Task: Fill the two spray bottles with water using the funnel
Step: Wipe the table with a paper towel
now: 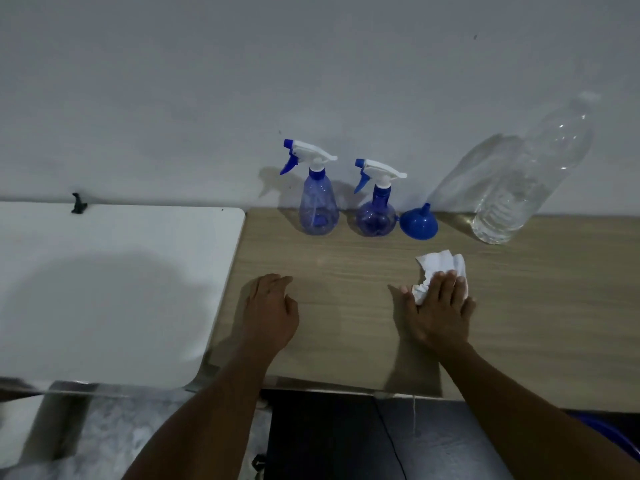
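Two blue see-through spray bottles stand against the wall with white trigger heads on: a taller cone-shaped bottle [319, 206] and a rounder bottle [375, 216] to its right. A blue funnel [419, 224] lies mouth-down beside them. A large clear water bottle [519, 188], partly filled, stands at the right. My right hand [438, 306] lies flat on a crumpled white tissue [441, 268] on the wooden table [346, 265]. My left hand [270, 306] rests on the table with fingers loosely curled and nothing in it.
A white table [114, 271] adjoins the wooden one on the left, with a small black clip [78, 203] at its back edge. A dark surface [346, 438] lies below the table's front edge. The wall rises directly behind the bottles.
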Demonstrator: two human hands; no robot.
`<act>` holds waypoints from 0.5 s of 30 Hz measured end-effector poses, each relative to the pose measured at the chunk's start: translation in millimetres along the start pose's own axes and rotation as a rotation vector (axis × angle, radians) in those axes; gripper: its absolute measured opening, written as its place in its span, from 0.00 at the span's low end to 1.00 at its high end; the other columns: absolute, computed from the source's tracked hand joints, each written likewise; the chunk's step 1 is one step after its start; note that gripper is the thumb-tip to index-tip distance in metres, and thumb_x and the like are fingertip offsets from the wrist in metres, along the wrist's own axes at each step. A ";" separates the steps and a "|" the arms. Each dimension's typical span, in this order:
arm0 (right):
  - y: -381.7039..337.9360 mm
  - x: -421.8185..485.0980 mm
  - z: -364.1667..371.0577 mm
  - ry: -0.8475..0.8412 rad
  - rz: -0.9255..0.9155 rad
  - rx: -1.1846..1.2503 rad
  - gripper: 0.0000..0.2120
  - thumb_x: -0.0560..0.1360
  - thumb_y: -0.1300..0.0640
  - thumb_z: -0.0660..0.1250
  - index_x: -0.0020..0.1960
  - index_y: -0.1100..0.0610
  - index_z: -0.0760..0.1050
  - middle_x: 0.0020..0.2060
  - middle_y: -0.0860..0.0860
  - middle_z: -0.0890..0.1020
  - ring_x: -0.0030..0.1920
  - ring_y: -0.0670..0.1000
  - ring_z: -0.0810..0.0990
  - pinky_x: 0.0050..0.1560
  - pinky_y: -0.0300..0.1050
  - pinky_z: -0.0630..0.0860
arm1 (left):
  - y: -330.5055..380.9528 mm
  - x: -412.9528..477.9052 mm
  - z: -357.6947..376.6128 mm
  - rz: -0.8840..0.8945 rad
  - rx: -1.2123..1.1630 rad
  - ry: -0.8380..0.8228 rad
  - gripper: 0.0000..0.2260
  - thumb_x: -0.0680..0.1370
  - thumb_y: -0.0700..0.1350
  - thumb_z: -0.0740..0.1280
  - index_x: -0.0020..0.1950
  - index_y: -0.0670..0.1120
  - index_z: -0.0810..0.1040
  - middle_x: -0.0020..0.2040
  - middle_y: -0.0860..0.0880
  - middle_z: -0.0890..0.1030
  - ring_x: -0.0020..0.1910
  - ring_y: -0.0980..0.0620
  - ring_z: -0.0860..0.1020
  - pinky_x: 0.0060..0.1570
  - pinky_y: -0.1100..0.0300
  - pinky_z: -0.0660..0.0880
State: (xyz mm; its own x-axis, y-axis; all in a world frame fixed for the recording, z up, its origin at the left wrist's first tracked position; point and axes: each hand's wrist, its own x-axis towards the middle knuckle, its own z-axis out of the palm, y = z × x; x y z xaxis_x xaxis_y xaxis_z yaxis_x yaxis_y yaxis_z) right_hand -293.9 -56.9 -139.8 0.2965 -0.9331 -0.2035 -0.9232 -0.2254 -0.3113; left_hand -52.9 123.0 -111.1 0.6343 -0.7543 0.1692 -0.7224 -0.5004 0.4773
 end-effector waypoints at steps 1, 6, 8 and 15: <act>-12.4 -10.1 3.9 0.000 0.020 0.009 0.48 0.76 0.27 0.42 0.81 0.61 0.39 0.81 0.60 0.40 0.80 0.60 0.38 0.78 0.65 0.41 | -3.6 -2.4 -3.5 -0.022 -0.002 0.006 0.20 0.72 0.43 0.60 0.59 0.42 0.82 0.58 0.40 0.81 0.58 0.37 0.78 0.60 0.45 0.76; -86.0 -31.9 33.2 -0.042 -0.098 -0.028 0.48 0.76 0.27 0.42 0.81 0.61 0.38 0.80 0.61 0.38 0.80 0.59 0.36 0.78 0.63 0.39 | -22.3 -12.4 -19.7 -0.034 0.011 0.023 0.19 0.73 0.43 0.62 0.62 0.44 0.80 0.60 0.42 0.79 0.61 0.40 0.76 0.63 0.46 0.74; -117.9 -27.3 41.1 -0.091 -0.186 -0.040 0.47 0.77 0.27 0.42 0.81 0.60 0.38 0.80 0.60 0.38 0.80 0.59 0.36 0.78 0.62 0.37 | -33.5 -17.8 -26.5 -0.049 -0.015 0.049 0.19 0.73 0.42 0.62 0.62 0.43 0.80 0.60 0.42 0.79 0.61 0.40 0.76 0.61 0.46 0.74; -197.9 -41.9 70.7 -0.201 -0.501 -0.139 0.46 0.76 0.27 0.39 0.82 0.59 0.43 0.81 0.56 0.40 0.80 0.57 0.37 0.77 0.64 0.35 | -73.7 -41.2 -53.5 -0.173 0.061 0.111 0.18 0.73 0.42 0.62 0.61 0.43 0.80 0.60 0.42 0.79 0.62 0.41 0.74 0.59 0.47 0.74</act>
State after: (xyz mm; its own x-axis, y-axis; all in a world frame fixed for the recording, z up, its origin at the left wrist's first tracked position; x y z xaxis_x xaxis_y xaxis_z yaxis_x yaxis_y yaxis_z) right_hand -106.3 46.6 -135.3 0.7354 -0.6338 -0.2395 -0.6772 -0.6752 -0.2925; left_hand -11.1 213.7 -107.2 0.7741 -0.6054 0.1849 -0.6135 -0.6455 0.4549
